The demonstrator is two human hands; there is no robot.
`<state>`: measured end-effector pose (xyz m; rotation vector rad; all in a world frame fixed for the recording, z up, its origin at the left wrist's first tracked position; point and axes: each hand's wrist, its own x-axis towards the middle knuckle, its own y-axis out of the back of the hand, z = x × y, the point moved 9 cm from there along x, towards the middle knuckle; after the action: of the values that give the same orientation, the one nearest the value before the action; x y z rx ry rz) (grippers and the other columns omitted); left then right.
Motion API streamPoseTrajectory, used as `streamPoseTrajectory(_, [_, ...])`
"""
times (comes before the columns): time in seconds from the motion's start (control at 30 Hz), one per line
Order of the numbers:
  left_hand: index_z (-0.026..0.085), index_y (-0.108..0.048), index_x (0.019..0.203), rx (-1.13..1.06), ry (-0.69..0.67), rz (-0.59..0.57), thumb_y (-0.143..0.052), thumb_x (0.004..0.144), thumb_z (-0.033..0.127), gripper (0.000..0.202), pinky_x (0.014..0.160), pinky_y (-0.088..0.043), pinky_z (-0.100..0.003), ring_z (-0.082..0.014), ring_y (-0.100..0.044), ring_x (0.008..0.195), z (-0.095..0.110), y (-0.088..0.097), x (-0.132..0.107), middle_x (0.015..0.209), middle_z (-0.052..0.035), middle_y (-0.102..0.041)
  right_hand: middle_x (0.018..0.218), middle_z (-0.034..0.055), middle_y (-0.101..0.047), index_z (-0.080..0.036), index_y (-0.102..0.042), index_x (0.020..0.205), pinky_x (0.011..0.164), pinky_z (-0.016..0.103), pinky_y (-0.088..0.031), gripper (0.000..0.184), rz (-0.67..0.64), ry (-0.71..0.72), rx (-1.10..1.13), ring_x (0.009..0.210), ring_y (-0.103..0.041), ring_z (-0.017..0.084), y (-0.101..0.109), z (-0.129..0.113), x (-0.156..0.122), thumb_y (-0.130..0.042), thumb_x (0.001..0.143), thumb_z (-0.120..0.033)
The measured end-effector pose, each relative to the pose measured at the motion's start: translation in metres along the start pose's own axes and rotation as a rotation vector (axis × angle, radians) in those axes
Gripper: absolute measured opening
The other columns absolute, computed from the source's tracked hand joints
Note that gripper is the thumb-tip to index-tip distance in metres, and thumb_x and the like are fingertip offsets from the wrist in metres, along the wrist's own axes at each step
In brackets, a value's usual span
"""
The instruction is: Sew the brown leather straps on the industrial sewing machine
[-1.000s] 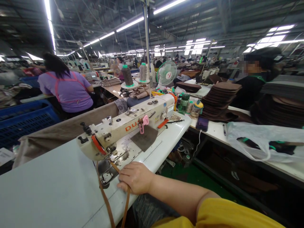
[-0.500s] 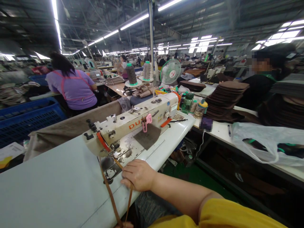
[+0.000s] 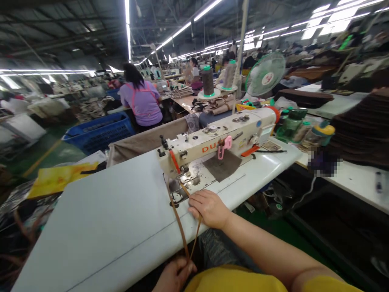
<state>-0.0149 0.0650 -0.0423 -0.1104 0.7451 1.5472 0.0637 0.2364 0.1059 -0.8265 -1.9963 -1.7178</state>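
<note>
My right hand rests closed on a thin brown strap just in front of the needle area of a cream sewing machine. The strap runs from under the machine's foot down over the white table's front edge in two strands. My left hand grips the strap's lower end below the table edge. A dark piece of material lies on the machine bed under a pink clip.
Thread cones and a small fan stand behind the machine. Bottles and stacks of brown pieces sit at the right. A person in purple works beyond a blue crate. A yellow bag lies left.
The view has swung left, so the machine now sits further right. My left hand has come into view at the bottom, gripping the strap. My right hand stays on the strap.
</note>
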Motion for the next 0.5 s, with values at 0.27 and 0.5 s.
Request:
streamPoseTrajectory(0.27, [0.017, -0.075, 0.104, -0.106, -0.023, 0.079, -0.058, 0.091, 0.043, 0.034, 0.086, -0.051, -0.029, -0.0254, -0.070, 0.098, 0.013, 0.006, -0.004, 0.099, -0.0068, -0.078, 0.107, 0.0124, -0.075, -0.018, -0.070, 0.111, 0.093, 0.041, -0.054, 0.026, 0.007, -0.015, 0.016, 0.105, -0.068, 0.025, 0.003, -0.002, 0.003, -0.051, 0.110, -0.035])
streamPoseTrajectory(0.5, [0.019, -0.076, 0.096, 0.088, -0.011, -0.010, -0.058, 0.092, 0.049, 0.036, 0.095, -0.051, -0.029, -0.0257, -0.071, 0.101, 0.010, 0.002, -0.003, 0.096, -0.0061, -0.079, 0.103, 0.0116, -0.074, -0.019, -0.069, 0.106, 0.088, 0.037, -0.052, 0.027, 0.002, -0.002, 0.005, 0.100, -0.067, 0.023, 0.002, -0.002, 0.002, -0.050, 0.110, -0.038])
